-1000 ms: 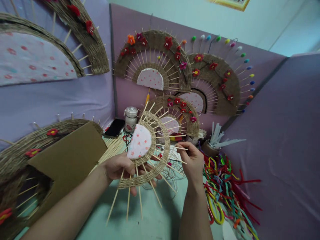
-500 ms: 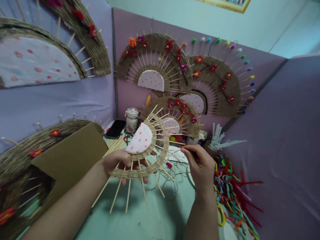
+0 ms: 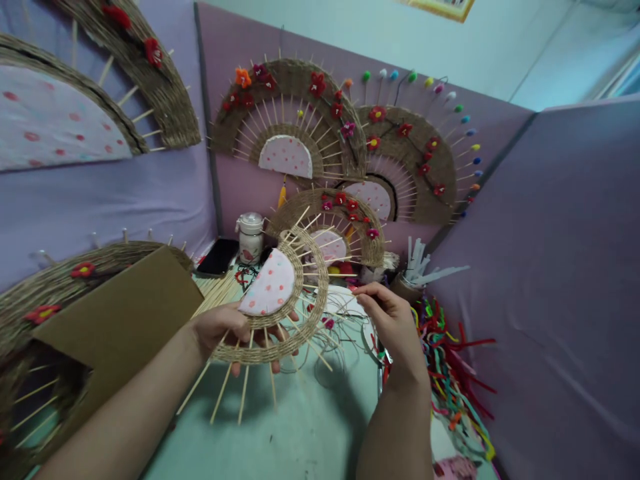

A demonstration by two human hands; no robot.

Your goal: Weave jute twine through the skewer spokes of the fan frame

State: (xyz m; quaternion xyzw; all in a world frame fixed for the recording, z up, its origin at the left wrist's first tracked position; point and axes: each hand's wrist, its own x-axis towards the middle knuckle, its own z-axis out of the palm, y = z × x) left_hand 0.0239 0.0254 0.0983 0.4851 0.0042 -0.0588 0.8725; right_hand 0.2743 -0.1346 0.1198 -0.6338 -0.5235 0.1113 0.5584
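Observation:
A half-round woven fan (image 3: 320,293), with thin wooden sticks fanning out and a white, red-dotted half-disc (image 3: 270,283) at its core, is held up over the table. My left hand (image 3: 233,330) grips its lower left part, thumb in front and fingers behind the weave. To the right of the fan, my right hand (image 3: 387,310) pinches a thin tan cord (image 3: 345,308) between thumb and forefinger. Loose loops of this cord (image 3: 330,363) hang and lie below the fan, near a small magenta flower (image 3: 327,323).
Finished fans with felt flowers (image 3: 310,73) hang on the purple partition. A cardboard piece (image 3: 130,320) and another woven fan stand at left. Behind are a phone (image 3: 219,258) and a lidded jar (image 3: 250,238). Coloured pipe cleaners (image 3: 440,360) pile up at right, by a pot of white strips (image 3: 413,283).
The camera view has turned slightly right, so the surroundings sit further left. Both hands keep their hold on the fan and the cord, with little change between them.

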